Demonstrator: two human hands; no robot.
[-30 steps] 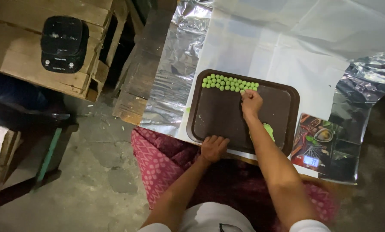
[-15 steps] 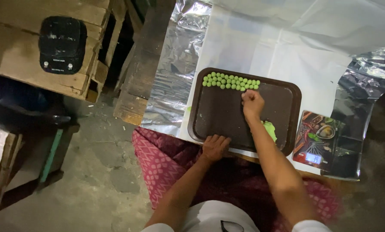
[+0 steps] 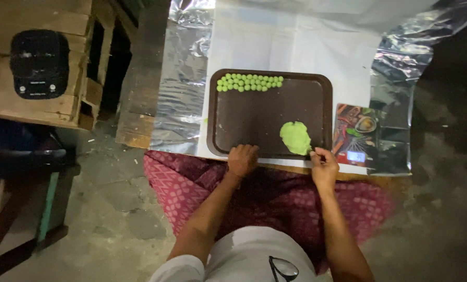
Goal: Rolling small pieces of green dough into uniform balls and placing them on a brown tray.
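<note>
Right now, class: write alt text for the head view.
A person's right hand pinches the green dough lump on a brown tray; the left hand steadies the tray's near edge. Small green balls line its far edge.

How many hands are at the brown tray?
2. The left hand rests on the brown tray near edge; the right hand is beside the green dough lump.

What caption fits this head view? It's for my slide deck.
Left hand rests on the brown tray's edge while right hand pinches at the green dough lump.
</note>
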